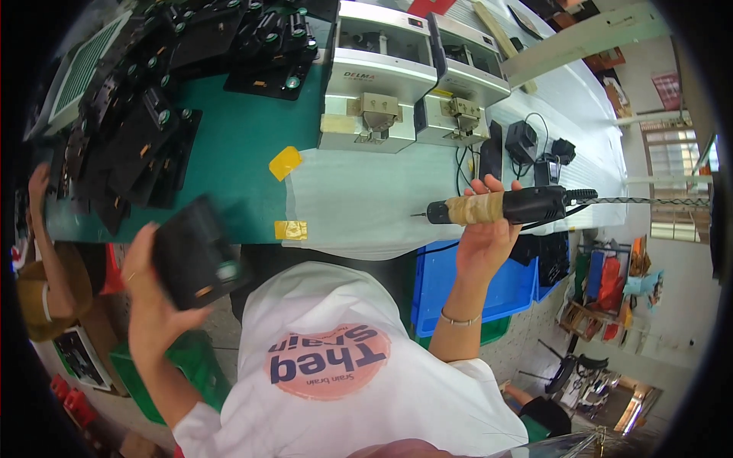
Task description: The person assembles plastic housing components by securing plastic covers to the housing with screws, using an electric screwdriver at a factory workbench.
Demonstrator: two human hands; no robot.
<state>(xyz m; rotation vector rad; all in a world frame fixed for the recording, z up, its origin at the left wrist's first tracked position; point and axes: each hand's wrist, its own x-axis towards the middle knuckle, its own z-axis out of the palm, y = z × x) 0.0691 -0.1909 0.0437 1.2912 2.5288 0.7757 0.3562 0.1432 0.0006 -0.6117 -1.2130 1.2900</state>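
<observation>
My left hand (149,317) grips a flat black panel (191,252) by its edges, just off the table's front edge at the left. The panel carries a small round part with green on it and a little copper-coloured tab. It is slightly blurred. In my right hand (489,248) lies a black electric screwdriver (534,204), its front body wrapped in tan tape. The fingers curl around it, and its thin bit points left over a white sheet (366,202). A twisted cable runs from its back end to the right.
Black panels (145,145) lie piled on the green mat (237,145) at the left. Two grey screw dispensers (378,88) stand at the back. Yellow tape (290,230) holds the sheet. A blue crate (489,294) sits below the table at right; another person's arm (50,259) is far left.
</observation>
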